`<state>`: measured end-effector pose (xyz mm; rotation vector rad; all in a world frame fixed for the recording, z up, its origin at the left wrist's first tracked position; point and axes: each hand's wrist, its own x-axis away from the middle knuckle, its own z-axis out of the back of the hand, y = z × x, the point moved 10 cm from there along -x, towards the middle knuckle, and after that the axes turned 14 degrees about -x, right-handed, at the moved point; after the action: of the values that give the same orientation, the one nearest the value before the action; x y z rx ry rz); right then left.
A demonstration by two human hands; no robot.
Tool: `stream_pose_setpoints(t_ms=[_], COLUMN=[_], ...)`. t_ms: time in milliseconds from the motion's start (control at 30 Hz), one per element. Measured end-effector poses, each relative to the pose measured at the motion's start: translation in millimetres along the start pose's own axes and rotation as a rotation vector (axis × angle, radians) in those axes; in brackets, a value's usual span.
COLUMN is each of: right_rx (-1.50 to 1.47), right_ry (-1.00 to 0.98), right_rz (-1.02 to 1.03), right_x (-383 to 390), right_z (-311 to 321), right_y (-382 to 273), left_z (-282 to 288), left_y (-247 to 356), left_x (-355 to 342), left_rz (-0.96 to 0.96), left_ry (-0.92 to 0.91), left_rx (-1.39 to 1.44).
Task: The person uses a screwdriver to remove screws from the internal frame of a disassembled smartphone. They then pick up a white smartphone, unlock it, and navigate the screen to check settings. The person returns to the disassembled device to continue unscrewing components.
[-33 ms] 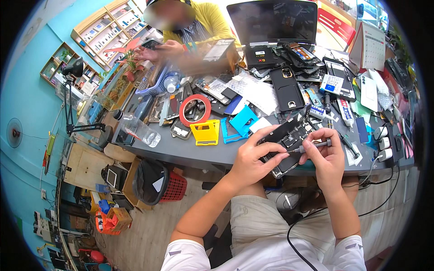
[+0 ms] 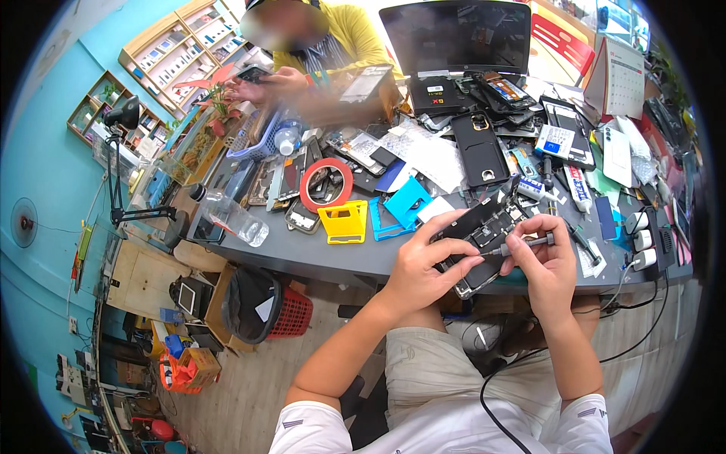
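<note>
Just over the desk's front edge, an opened smartphone (image 2: 495,229) shows its inner boards, with a dark panel raised along its far side. My left hand (image 2: 431,261) grips the phone from the left, thumb and forefinger meeting over its middle. In my right hand (image 2: 541,261) is a slim grey screwdriver (image 2: 522,245), held between thumb and fingers. Its tip points left, close to my left thumb and forefinger; whether those fingers touch it I cannot tell.
A yellow phone stand (image 2: 342,222), a blue stand (image 2: 407,204), red tape (image 2: 327,185) and a plastic bottle (image 2: 234,216) lie left. Phone parts and a black case (image 2: 481,149) crowd the desk beyond. Plugs (image 2: 643,240) sit right. Across the desk, a person in yellow (image 2: 352,38) holds a phone.
</note>
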<state>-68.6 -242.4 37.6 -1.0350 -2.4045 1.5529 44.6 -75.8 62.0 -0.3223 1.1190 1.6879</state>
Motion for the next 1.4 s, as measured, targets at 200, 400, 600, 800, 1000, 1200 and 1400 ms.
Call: stream_pose_setpoints(t_ms=[200, 400, 600, 800, 1000, 1200, 1400], right_rx=[0.014, 0.006, -0.009, 0.023, 0.026, 0.02, 0.024], right_ry=[0.002, 0.003, 0.004, 0.024, 0.025, 0.01, 0.013], right_rz=[-0.003, -0.002, -0.011, -0.034, -0.029, -0.005, -0.002], right_x=[0.0, 0.3, 0.3, 0.3, 2.2, 0.8, 1.2], right_z=[-0.5, 1.4, 0.3, 1.4, 1.5, -2.1, -0.4], right_y=[-2.0, -0.1, -0.1, -0.8, -0.4, -2.5, -2.5], left_z=[-2.1, -0.8, 0.4, 0.0, 0.6, -0.8, -0.1], left_y=[-3.1, -0.4, 0.4, 0.1, 1.7, -3.2, -1.3], left_x=[1.7, 0.0, -0.7, 2.5, 0.2, 1.6, 1.8], left_rz=[0.04, 0.015, -0.015, 0.043, 0.015, 0.045, 0.022], left_ry=[-0.009, 0.005, 0.015, -0.01, 0.005, 0.005, 0.02], left_rx=[0.006, -0.001, -0.034, -0.026, -0.02, 0.0, -0.023])
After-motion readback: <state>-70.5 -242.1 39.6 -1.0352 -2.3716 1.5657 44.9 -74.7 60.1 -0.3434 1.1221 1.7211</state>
